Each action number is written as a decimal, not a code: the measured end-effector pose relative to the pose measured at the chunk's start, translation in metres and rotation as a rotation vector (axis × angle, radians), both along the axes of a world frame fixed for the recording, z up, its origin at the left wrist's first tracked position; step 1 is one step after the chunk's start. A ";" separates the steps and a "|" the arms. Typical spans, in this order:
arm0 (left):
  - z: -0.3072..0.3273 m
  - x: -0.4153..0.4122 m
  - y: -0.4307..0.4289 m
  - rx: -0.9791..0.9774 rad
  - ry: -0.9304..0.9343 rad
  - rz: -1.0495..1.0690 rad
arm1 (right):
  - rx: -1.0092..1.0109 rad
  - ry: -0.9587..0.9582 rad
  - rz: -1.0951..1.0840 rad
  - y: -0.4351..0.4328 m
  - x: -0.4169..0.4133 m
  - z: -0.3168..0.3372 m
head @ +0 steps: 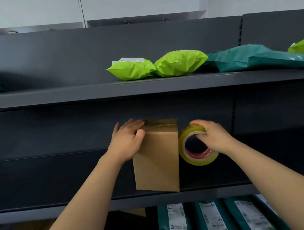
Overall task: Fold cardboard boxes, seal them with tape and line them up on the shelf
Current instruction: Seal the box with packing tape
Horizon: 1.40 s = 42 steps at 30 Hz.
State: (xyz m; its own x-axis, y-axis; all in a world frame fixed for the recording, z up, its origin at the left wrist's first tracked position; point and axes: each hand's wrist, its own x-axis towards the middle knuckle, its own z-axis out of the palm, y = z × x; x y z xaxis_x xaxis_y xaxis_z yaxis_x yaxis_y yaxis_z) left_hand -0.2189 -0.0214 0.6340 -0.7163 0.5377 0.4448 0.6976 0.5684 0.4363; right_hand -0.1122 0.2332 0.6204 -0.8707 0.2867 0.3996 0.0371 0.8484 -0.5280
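Cardboard box (pixel 156 159) between hands (pixel 129 138) (pixel 213 136), beside tape roll (pixel 195 146)

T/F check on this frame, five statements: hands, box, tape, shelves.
1. The left hand holds the cardboard box near its top. True.
2. The right hand is empty. False: it grips the tape roll.
3. The box top stands open with its flaps up. False: the top is closed, with glossy tape across it.
4. The tape roll is just right of the box. True.
5. The upper shelf holds cardboard boxes. False: it holds lime-green bags and a teal bag.
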 end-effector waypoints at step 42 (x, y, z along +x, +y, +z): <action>-0.019 0.011 0.056 -0.021 0.065 -0.045 | -0.205 0.033 0.060 -0.009 0.039 -0.032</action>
